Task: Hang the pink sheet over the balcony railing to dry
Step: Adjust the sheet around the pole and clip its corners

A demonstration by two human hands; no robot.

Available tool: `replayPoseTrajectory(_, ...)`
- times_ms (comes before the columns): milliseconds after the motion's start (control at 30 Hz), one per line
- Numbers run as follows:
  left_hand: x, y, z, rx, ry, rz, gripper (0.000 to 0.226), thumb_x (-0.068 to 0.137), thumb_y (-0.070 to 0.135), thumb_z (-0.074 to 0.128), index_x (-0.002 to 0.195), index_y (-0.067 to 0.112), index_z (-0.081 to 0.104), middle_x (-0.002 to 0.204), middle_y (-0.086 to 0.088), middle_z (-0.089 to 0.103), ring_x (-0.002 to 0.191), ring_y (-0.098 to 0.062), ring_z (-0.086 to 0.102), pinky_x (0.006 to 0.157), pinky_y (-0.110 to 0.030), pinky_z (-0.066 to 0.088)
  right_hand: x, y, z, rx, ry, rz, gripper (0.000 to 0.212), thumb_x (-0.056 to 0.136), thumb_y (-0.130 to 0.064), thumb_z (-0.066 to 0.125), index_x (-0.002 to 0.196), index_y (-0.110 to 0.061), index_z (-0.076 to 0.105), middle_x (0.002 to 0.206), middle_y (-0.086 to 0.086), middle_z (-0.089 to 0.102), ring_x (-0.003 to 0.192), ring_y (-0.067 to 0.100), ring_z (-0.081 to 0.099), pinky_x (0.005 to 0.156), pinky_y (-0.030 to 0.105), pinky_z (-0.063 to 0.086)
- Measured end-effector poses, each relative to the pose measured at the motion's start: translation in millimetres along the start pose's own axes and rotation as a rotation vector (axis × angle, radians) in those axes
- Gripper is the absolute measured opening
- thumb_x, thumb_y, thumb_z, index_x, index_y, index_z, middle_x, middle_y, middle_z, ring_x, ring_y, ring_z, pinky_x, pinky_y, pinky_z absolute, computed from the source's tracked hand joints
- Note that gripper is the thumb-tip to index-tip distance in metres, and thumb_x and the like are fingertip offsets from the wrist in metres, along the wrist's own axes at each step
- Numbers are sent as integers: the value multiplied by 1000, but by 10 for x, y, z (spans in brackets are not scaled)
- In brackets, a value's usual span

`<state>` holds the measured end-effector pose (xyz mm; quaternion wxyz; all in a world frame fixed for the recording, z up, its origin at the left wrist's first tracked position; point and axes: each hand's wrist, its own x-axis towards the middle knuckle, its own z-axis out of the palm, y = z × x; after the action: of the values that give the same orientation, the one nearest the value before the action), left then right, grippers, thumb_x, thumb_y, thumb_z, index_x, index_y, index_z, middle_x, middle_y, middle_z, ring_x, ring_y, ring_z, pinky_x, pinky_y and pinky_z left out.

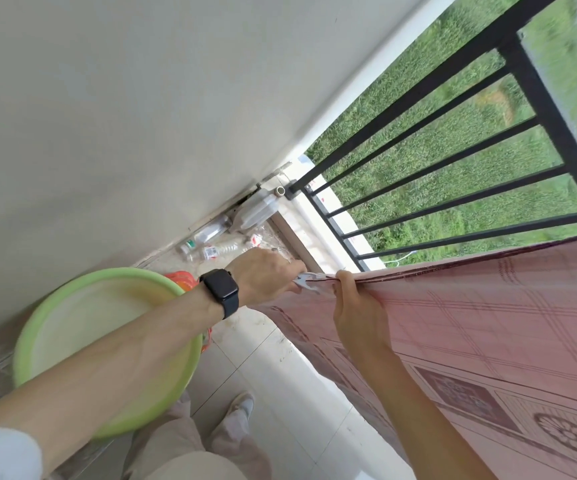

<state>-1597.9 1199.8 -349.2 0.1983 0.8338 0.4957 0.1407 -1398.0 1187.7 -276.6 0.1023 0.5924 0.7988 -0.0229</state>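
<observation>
Pink sheet (487, 323) hangs over black railing (553, 119), covering its near stretch. Close by: shoe (240, 408) on tiled floor (273, 375), green basin (113, 272) under the left forearm, orange thing (183, 280) behind it. Farther off, plastic bottles (210, 251) and white jug (257, 211) lie in the wall corner. Right hand (356, 306) fingers pinch the sheet's top fold. Left hand (266, 275), black watch (219, 289) on wrist, fingers curled on the sheet's end by a white clip-like piece (306, 282).

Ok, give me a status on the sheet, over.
Right hand grips pink sheet edge. Left hand pinches white clip at its corner. Sheet spread against railing. No obstruction seen.
</observation>
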Motion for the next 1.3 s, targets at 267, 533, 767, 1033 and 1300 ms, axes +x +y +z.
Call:
replayPoseTrajectory(267,411,182,-302,144,-171,-23,14,98,17,47,108,18,56,84,-6,60,80,-30,63,57,-35,39,28,-2,-38,55,-36,13,20,103,-11,41,120,-16,51,82,11,67,76,37,63,58,34,30)
replayPoseTrajectory(533,526,196,-396,11,-256,-82,35,101,38,48,136,37,50,150,-1,38,119,-27,57,82,-40,53,60,-41,-143,123,-57,76,13,104,-20,38,112,-22,48,82,8,68,77,34,64,57,33,29)
replayPoseTrajectory(767,166,395,-529,-84,-120,-322,48,98,28,48,144,34,37,141,2,48,122,-25,54,87,-38,51,-175,54,-496,423,-122,-63,44,99,-15,45,139,-33,54,115,-2,68,103,22,60,78,32,44)
replayPoseTrajectory(1033,-325,1230,-854,42,-51,-383,44,94,31,49,138,32,47,118,-2,62,116,-26,55,88,-37,49,-734,548,-964,334,-69,-97,37,103,-32,40,134,-31,60,140,-10,57,131,21,45,106,36,40)
replayPoseTrajectory(1300,-298,2263,-1103,328,60,-229,53,99,39,43,151,32,34,151,8,44,143,-18,31,116,-32,26,-1735,1254,-1272,399,256,-96,37,101,-38,47,136,-34,58,142,-13,57,137,16,41,109,35,38)
